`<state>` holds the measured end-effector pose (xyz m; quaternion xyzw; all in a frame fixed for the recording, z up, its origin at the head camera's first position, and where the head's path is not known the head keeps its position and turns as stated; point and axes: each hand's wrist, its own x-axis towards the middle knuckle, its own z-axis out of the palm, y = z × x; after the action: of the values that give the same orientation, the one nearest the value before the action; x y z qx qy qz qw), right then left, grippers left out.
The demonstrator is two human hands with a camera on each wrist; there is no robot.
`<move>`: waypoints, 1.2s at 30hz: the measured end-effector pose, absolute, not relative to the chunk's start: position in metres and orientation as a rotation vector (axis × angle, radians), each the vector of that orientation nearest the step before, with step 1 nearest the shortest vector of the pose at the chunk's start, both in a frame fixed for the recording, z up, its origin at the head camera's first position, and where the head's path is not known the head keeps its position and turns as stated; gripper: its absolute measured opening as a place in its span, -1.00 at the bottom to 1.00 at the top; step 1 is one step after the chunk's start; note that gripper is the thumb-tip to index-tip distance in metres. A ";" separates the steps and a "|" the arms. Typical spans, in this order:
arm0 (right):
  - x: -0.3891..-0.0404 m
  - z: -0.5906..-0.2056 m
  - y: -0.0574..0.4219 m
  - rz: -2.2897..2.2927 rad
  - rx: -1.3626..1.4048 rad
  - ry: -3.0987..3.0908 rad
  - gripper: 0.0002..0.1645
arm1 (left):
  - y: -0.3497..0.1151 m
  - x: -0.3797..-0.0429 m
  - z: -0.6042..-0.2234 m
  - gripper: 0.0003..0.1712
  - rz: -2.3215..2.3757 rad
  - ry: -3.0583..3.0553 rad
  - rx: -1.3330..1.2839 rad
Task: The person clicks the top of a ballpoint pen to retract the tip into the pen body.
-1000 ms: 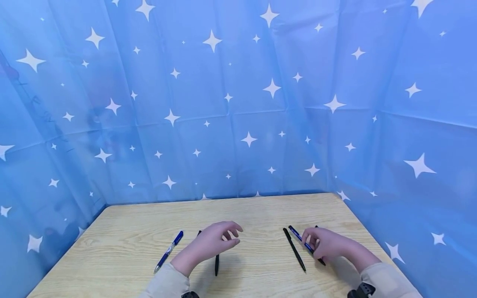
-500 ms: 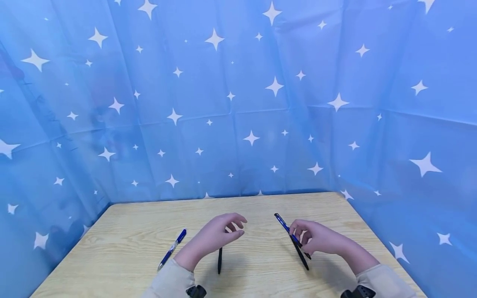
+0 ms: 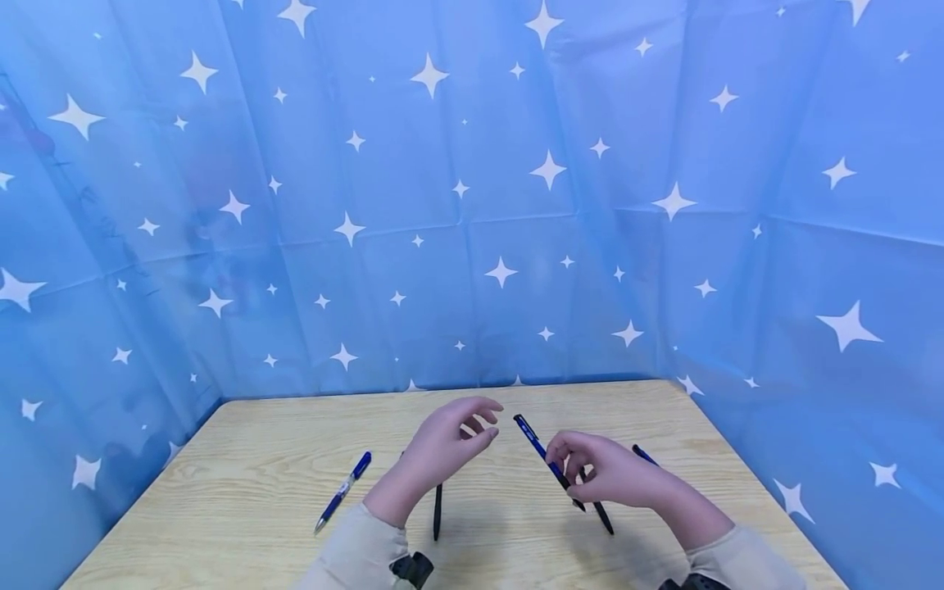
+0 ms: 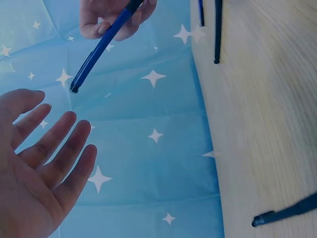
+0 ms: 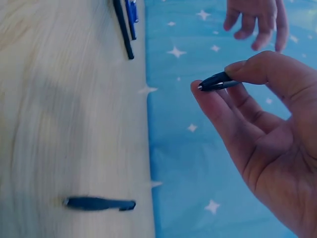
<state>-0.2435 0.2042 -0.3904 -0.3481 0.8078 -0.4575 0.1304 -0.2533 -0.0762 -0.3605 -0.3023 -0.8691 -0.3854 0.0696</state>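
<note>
My right hand [image 3: 612,471] pinches a blue pen [image 3: 536,442] between thumb and fingers, above the table. Its dark-tipped end [image 5: 210,82] sticks out past my index finger in the right wrist view, while the long blue barrel [image 4: 94,59] slants toward my left hand in the left wrist view. My left hand [image 3: 438,447] hovers with fingers spread and slightly bent, holding nothing, a short gap from the pen's far end. Below it lies a black pen [image 3: 438,512], partly covered by the hand. Another black pen [image 3: 604,518] lies under my right hand.
A blue pen with a pale middle [image 3: 342,493] lies on the wooden table [image 3: 258,451] at left. Behind my right wrist a dark pen [image 3: 644,453] shows in part. A blue curtain with white stars [image 3: 472,205] surrounds the table's back and sides.
My right hand has lifted the blue pen off the table and moved it left, over the black pen, toward my left hand. The left hand has risen and shifted slightly right.
</note>
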 end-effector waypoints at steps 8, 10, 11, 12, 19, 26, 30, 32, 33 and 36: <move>-0.238 -0.380 0.188 -1.368 -1.021 2.364 -0.60 | -0.069 -0.249 -0.355 -0.62 -1.283 -2.531 -0.828; -0.238 -0.379 0.185 -1.390 -1.025 2.365 -0.61 | -0.067 -0.248 -0.354 -0.66 -1.338 -2.488 -0.804; -0.239 -0.379 0.183 -1.401 -1.029 2.368 -0.61 | -0.066 -0.247 -0.354 -0.68 -1.374 -2.463 -0.792; -0.239 -0.378 0.182 -1.413 -1.031 2.371 -0.61 | -0.066 -0.247 -0.354 -0.70 -1.410 -2.439 -0.780; -0.239 -0.376 0.171 -1.495 -1.076 2.438 -0.62 | -0.059 -0.247 -0.351 -0.76 -1.789 -2.228 -0.705; -0.238 -0.378 0.158 -1.717 -1.043 2.427 -0.72 | -0.051 -0.247 -0.346 -0.73 -1.970 -2.041 -0.673; -0.238 -0.379 0.150 -1.826 -1.034 2.394 -0.76 | -0.048 -0.248 -0.346 -0.74 -2.006 -1.969 -0.681; -0.239 -0.380 0.147 -1.860 -1.027 2.385 -0.78 | -0.047 -0.247 -0.346 -0.75 -2.014 -1.947 -0.688; -0.239 -0.381 0.145 -1.875 -1.021 2.383 -0.78 | -0.046 -0.247 -0.346 -0.75 -2.018 -1.936 -0.691; -0.239 -0.384 0.141 -1.918 -1.008 2.377 -0.79 | -0.045 -0.246 -0.347 -0.72 -2.014 -1.920 -0.688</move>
<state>-0.2386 0.1408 -0.3838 -0.3132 0.7385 -0.5960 -0.0374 -0.2456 -0.0447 -0.3467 -0.2376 -0.6636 -0.6960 0.1371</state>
